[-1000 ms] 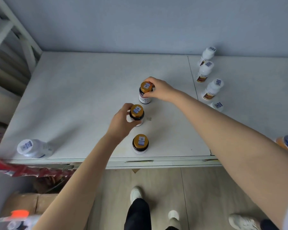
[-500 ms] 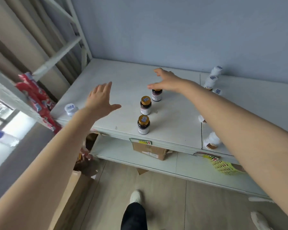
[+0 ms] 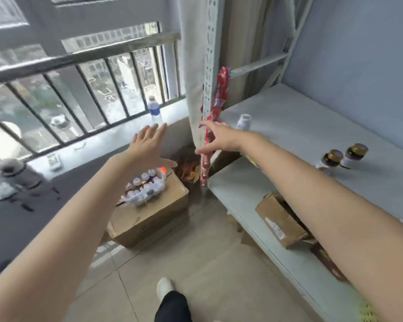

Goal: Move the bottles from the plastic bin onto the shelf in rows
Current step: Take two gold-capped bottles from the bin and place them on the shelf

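Empty hands reach back toward the bin for bottles.
Left hand (image 3: 147,147) and right hand (image 3: 219,138), fingers spread wide, hover above the plastic bin (image 3: 139,201) of bottles (image 3: 145,182) on a cardboard box (image 3: 149,217); two gold-capped bottles (image 3: 355,153) stand near the shelf (image 3: 300,135) front edge. Next, probably, a downward grasp.

No text can be read: the labels on the two gold-capped bottles (image 3: 350,159), the blue band on the water bottle (image 3: 155,112) and the white sticker on the cardboard box (image 3: 275,228) below those bottles are all blurred.
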